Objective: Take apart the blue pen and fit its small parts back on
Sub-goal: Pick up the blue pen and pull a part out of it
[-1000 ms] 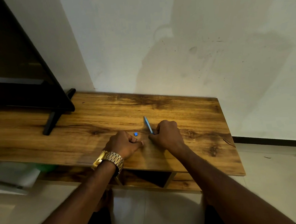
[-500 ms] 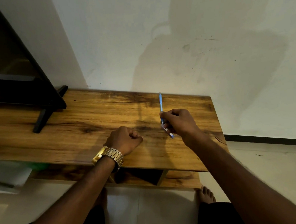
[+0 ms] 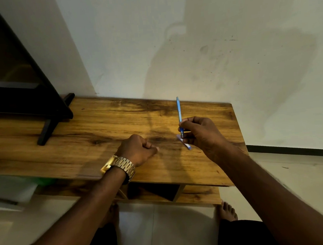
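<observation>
I've got the blue pen pinched in the right hand, fingers closed round its lower end, barrel standing near upright over the right-centre of the tabletop, and a second pale blue piece pokes out low-left of that same hand; can't tell if it's a cap or clip. Left hand sits as a closed fist on the wood, prob. holding the small blue bit, but I can't see it, so no way to confirm. Risks as I judge them: grip on the pen is low, so the tall end could tip or twist when I push a part on; two pieces in one hand means one may slip and roll off the near edge; a tiny part in a fist is easy to drop or lose against the dark grain. Vs 1 s ago: pen was lying angled by the right hand, small blue bit sat visible between the hands; now pen's lifted upright, bit's gone from view, left fist shifted little.
</observation>
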`<state>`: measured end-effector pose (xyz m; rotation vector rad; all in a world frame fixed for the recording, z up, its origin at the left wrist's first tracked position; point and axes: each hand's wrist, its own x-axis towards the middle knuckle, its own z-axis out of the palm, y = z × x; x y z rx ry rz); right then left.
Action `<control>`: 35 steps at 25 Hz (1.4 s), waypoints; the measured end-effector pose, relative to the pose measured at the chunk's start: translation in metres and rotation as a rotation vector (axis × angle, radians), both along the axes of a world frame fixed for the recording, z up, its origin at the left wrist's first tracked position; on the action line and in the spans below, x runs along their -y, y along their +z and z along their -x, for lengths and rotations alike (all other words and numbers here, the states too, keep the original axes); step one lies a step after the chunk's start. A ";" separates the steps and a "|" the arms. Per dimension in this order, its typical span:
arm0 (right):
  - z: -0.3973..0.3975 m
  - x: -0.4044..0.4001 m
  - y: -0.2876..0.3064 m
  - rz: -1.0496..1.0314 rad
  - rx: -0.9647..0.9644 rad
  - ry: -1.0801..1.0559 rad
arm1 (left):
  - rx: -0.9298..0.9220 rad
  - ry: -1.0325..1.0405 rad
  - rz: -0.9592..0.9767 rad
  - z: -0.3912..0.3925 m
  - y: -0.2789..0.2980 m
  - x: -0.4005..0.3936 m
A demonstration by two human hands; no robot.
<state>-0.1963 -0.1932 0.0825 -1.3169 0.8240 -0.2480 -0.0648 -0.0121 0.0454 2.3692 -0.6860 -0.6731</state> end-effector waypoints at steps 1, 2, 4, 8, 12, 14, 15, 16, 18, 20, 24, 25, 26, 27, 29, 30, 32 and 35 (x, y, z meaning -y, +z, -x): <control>0.000 -0.001 0.000 0.000 -0.003 -0.001 | 0.050 -0.009 -0.057 0.000 -0.005 0.000; -0.001 -0.002 0.001 -0.001 -0.003 -0.001 | 0.092 -0.006 -0.100 -0.001 -0.009 0.000; -0.002 -0.004 0.002 -0.006 0.005 0.001 | 0.140 0.023 -0.145 -0.001 -0.014 0.001; -0.001 -0.005 0.004 -0.012 0.018 -0.002 | 0.219 0.084 -0.148 0.002 -0.018 0.004; 0.002 -0.003 0.005 -0.020 0.019 -0.007 | 0.258 0.083 -0.160 0.005 -0.016 0.005; 0.004 -0.002 0.007 -0.022 0.021 -0.003 | 0.262 0.056 -0.144 0.006 -0.009 0.003; 0.005 -0.002 0.009 -0.012 0.030 0.000 | 0.265 0.047 -0.090 0.004 -0.002 0.003; 0.007 -0.002 0.011 0.021 0.040 0.007 | 0.247 0.051 0.019 0.001 0.007 0.003; 0.012 -0.001 0.016 0.191 0.044 0.047 | 0.091 0.122 0.375 -0.009 0.031 0.003; 0.019 -0.005 0.022 0.374 0.043 0.139 | -0.092 0.191 0.661 -0.018 0.054 0.000; 0.028 -0.023 0.025 0.513 0.039 0.318 | -0.171 0.071 0.742 -0.012 0.067 -0.004; 0.029 -0.027 0.025 0.534 0.033 0.341 | -0.157 0.048 0.753 -0.010 0.067 -0.003; 0.028 -0.029 0.025 0.542 0.027 0.356 | -0.143 0.046 0.767 -0.010 0.066 -0.002; 0.028 -0.029 0.024 0.543 0.024 0.366 | -0.134 0.057 0.779 -0.011 0.066 -0.002; 0.026 -0.029 0.025 0.547 0.025 0.380 | -0.146 0.085 0.794 -0.015 0.065 -0.003; 0.025 -0.029 0.025 0.556 0.031 0.393 | -0.168 0.093 0.797 -0.016 0.064 -0.004; 0.024 -0.032 0.025 0.595 0.054 0.431 | -0.190 0.083 0.790 -0.018 0.061 -0.007; 0.023 -0.035 0.024 0.652 0.063 0.431 | -0.123 0.077 0.764 -0.016 0.057 -0.007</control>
